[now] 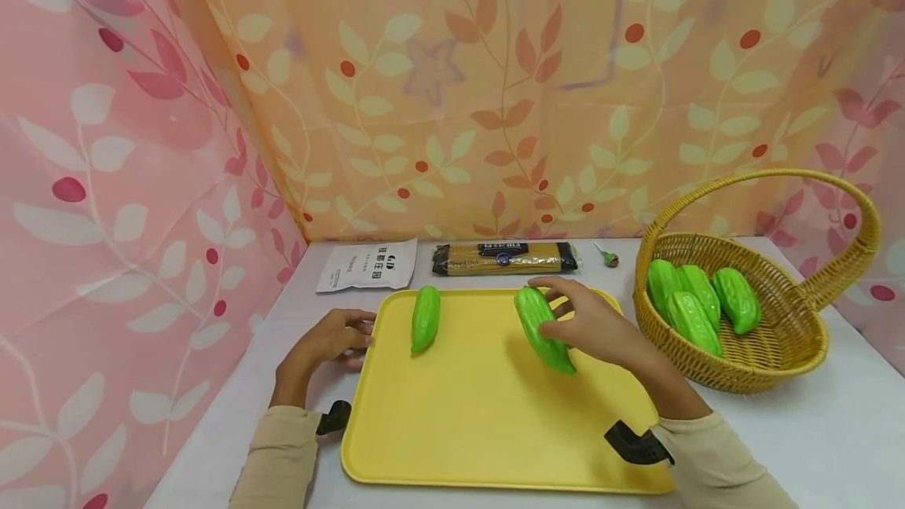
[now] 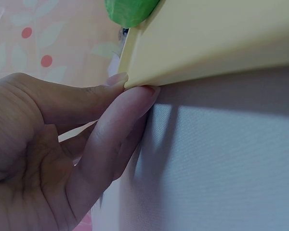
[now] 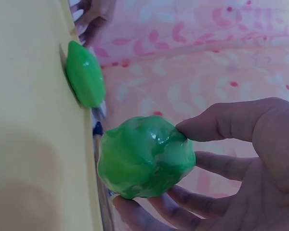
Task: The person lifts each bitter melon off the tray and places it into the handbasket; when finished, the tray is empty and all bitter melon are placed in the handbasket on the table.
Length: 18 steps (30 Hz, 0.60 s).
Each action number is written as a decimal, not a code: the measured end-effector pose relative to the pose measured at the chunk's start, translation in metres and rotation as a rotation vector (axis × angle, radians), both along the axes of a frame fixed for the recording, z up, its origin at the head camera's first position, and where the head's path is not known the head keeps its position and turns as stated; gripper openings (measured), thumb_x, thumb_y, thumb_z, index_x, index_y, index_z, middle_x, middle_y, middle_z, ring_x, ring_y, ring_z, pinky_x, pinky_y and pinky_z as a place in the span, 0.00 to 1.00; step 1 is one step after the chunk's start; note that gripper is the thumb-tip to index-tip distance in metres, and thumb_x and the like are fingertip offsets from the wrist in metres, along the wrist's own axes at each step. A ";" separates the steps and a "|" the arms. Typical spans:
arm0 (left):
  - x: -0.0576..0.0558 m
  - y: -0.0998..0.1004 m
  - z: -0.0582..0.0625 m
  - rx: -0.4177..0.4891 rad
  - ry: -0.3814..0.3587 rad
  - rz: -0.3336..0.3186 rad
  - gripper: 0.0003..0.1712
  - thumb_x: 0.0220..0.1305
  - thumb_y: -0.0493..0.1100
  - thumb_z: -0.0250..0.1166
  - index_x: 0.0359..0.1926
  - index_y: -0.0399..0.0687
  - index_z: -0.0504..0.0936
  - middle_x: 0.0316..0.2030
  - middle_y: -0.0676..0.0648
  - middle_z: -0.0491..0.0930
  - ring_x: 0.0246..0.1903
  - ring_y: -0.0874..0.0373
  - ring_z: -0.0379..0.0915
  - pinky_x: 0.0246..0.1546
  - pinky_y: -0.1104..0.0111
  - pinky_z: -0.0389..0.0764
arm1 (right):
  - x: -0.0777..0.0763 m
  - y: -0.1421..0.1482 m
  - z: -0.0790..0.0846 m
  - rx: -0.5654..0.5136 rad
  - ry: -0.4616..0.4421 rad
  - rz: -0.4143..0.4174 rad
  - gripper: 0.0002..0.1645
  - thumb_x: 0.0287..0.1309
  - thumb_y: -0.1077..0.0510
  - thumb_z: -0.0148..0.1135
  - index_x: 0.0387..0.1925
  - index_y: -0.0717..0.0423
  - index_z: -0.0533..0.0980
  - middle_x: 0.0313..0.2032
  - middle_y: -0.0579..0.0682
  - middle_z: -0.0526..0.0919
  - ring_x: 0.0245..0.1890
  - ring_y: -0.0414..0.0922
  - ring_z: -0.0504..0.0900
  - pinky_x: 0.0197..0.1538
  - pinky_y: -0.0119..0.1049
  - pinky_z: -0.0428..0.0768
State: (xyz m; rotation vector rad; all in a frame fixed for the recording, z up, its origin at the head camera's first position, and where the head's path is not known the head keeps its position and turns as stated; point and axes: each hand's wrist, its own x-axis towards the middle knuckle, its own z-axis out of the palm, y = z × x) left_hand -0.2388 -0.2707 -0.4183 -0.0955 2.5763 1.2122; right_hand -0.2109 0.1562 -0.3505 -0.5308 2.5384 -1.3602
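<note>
My right hand (image 1: 597, 327) grips a green bitter melon (image 1: 535, 324) over the back right of a yellow tray (image 1: 459, 422). In the right wrist view, the thumb and fingers wrap the sides of this bumpy, glossy bitter melon (image 3: 139, 159), its end toward the camera. A second bitter melon (image 1: 426, 319) lies lengthwise on the tray's back left. My left hand (image 1: 334, 342) is at the tray's left side. Seen from the left wrist, this hand (image 2: 53, 130) pinches the tray's rim (image 2: 139, 79) between thumb and finger.
A wicker basket (image 1: 813, 348) with a tall handle stands right of the tray, holding several bitter melons (image 1: 694, 322). Behind the tray lie a white packet (image 1: 368, 265), a pack of noodles (image 1: 505, 258) and a small wrapped lollipop (image 1: 610, 259). Patterned curtains (image 1: 495, 100) close off the back and sides.
</note>
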 end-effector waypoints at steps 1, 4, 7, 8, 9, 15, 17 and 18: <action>0.000 0.000 0.000 0.003 -0.003 0.000 0.31 0.69 0.36 0.68 0.71 0.38 0.77 0.52 0.41 0.84 0.38 0.56 0.80 0.34 0.65 0.86 | 0.001 0.005 0.002 -0.004 0.003 -0.002 0.42 0.64 0.57 0.70 0.77 0.52 0.67 0.63 0.67 0.74 0.57 0.60 0.79 0.39 0.45 0.88; 0.000 0.000 0.000 0.014 -0.003 -0.002 0.31 0.68 0.36 0.68 0.71 0.37 0.77 0.52 0.41 0.84 0.37 0.56 0.81 0.33 0.65 0.87 | 0.004 0.019 0.009 -0.010 0.010 -0.008 0.42 0.65 0.57 0.70 0.78 0.52 0.66 0.64 0.67 0.72 0.59 0.62 0.78 0.39 0.45 0.88; 0.000 0.000 -0.001 0.020 -0.004 -0.002 0.31 0.68 0.36 0.68 0.71 0.37 0.77 0.52 0.40 0.84 0.36 0.57 0.81 0.33 0.65 0.87 | 0.006 0.032 0.014 -0.015 0.004 -0.017 0.43 0.66 0.56 0.70 0.79 0.52 0.64 0.65 0.68 0.71 0.61 0.63 0.76 0.41 0.46 0.88; 0.000 0.000 0.000 0.018 -0.003 -0.003 0.31 0.69 0.36 0.68 0.71 0.37 0.77 0.51 0.40 0.84 0.36 0.57 0.81 0.33 0.65 0.87 | 0.007 0.036 0.016 -0.018 -0.001 -0.021 0.44 0.66 0.56 0.70 0.79 0.52 0.64 0.65 0.68 0.71 0.62 0.64 0.75 0.42 0.47 0.88; 0.000 0.000 0.000 0.017 -0.002 -0.002 0.31 0.69 0.36 0.68 0.71 0.38 0.77 0.51 0.41 0.84 0.36 0.57 0.80 0.33 0.65 0.87 | 0.007 0.041 0.018 -0.020 -0.001 -0.025 0.44 0.66 0.56 0.71 0.79 0.53 0.63 0.65 0.68 0.71 0.62 0.64 0.75 0.42 0.47 0.88; 0.000 -0.002 -0.002 0.017 0.011 -0.001 0.30 0.69 0.36 0.68 0.70 0.38 0.78 0.51 0.41 0.84 0.38 0.55 0.80 0.33 0.66 0.86 | 0.011 0.066 0.025 -0.009 0.032 -0.052 0.46 0.69 0.55 0.69 0.81 0.54 0.59 0.66 0.71 0.70 0.62 0.65 0.75 0.43 0.46 0.88; 0.000 -0.002 -0.003 0.021 0.020 -0.010 0.29 0.69 0.36 0.67 0.70 0.37 0.78 0.51 0.40 0.84 0.39 0.54 0.80 0.33 0.66 0.86 | 0.011 0.073 0.027 0.001 0.061 -0.063 0.45 0.69 0.55 0.68 0.81 0.55 0.59 0.66 0.70 0.69 0.61 0.65 0.75 0.43 0.45 0.87; -0.001 -0.002 -0.003 0.021 0.023 -0.012 0.29 0.68 0.36 0.67 0.70 0.37 0.78 0.50 0.40 0.84 0.40 0.54 0.80 0.33 0.66 0.86 | 0.012 0.077 0.028 0.000 0.070 -0.068 0.45 0.70 0.55 0.67 0.81 0.56 0.59 0.66 0.70 0.69 0.61 0.65 0.75 0.43 0.44 0.87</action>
